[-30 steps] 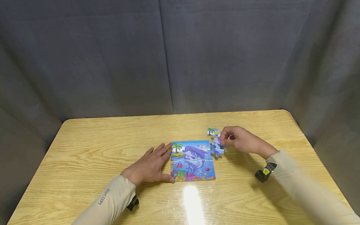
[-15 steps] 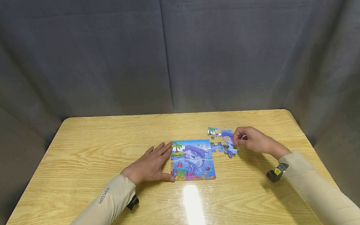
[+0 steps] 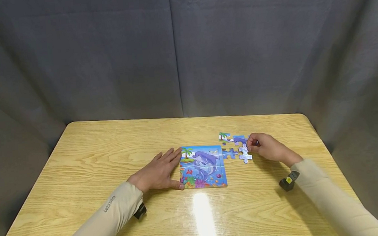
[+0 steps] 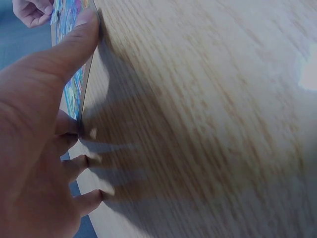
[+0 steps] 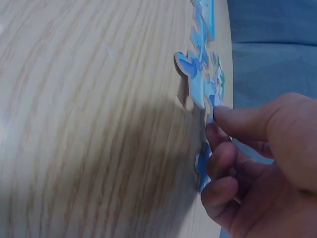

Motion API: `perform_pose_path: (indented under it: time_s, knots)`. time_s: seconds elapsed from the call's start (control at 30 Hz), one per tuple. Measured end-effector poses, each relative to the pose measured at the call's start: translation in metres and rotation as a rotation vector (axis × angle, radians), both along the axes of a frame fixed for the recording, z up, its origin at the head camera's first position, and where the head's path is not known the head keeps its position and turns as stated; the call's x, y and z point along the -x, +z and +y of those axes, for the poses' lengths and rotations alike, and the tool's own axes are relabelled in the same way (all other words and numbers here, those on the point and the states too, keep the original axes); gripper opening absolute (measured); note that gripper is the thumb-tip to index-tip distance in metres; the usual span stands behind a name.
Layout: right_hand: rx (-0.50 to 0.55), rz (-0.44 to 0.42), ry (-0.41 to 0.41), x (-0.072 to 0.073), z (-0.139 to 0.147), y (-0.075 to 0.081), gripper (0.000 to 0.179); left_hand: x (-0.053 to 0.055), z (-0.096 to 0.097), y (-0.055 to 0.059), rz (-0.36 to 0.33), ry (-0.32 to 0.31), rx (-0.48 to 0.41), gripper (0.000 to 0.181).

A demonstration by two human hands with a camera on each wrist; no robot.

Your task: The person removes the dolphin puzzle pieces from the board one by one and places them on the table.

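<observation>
A square dolphin puzzle board [image 3: 203, 168] lies on the table, its picture showing a purple dolphin, a palm tree and coral. Along its left edge rests my left hand [image 3: 160, 173], fingers spread, with the thumb [image 4: 81, 37] on the near corner. To the right of the board, my right hand [image 3: 264, 147] pinches a puzzle piece [image 3: 245, 154] between thumb and fingertips; the piece is tilted and shines in the light. Around it are a loose palm tree piece [image 3: 223, 136], a dolphin head piece [image 3: 239, 140] and a wave piece [image 3: 228, 154].
The wooden table [image 3: 112, 145] has rounded far corners, with a grey curtain [image 3: 122, 64] behind it. Another blue piece [image 5: 202, 168] lies under my right fingers in the right wrist view. A bright glare strip [image 3: 204, 215] marks the table's front.
My right hand has moved right, away from the board, with the pinched piece, uncovering the dolphin head piece. The pinched piece has since tilted and caught the light. My left hand stays put.
</observation>
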State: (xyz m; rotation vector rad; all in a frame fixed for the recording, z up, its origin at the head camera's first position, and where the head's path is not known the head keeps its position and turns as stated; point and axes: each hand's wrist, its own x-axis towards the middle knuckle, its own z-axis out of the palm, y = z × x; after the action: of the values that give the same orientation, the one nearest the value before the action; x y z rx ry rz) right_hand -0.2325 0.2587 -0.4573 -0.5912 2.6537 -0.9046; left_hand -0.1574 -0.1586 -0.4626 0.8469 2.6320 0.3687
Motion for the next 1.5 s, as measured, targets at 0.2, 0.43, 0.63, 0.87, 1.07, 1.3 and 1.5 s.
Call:
perform_pose_path:
  time_s: [0.2,0.43,0.63,0.87,1.07,1.3,1.5]
  knots:
    - [-0.047,0.035,-0.023,0.001,-0.003,-0.003,0.011,0.000,0.000,0.000,0.001,-0.001,-0.002,0.110]
    - [-0.101,0.039,-0.042,0.001,-0.007,-0.005,0.009,0.000,0.000,0.000,0.008,-0.005,-0.001,0.110]
    - [-0.112,0.071,-0.062,0.000,-0.009,-0.005,0.009,0.000,0.001,0.000,0.002,-0.003,-0.001,0.110]
    - [-0.092,0.084,-0.061,0.000,-0.010,-0.005,0.009,0.000,0.001,-0.001,0.003,-0.004,0.002,0.110]
    - [-0.043,0.082,-0.021,-0.003,-0.017,-0.003,0.009,0.001,0.001,-0.002,0.001,-0.003,0.009,0.110]
    - [-0.026,0.017,0.046,-0.005,-0.032,0.001,0.006,0.000,0.001,0.000,0.003,-0.001,0.001,0.110]
    - [-0.030,-0.012,0.079,-0.009,-0.051,0.002,0.003,0.000,0.001,0.000,0.006,-0.002,0.001,0.110]
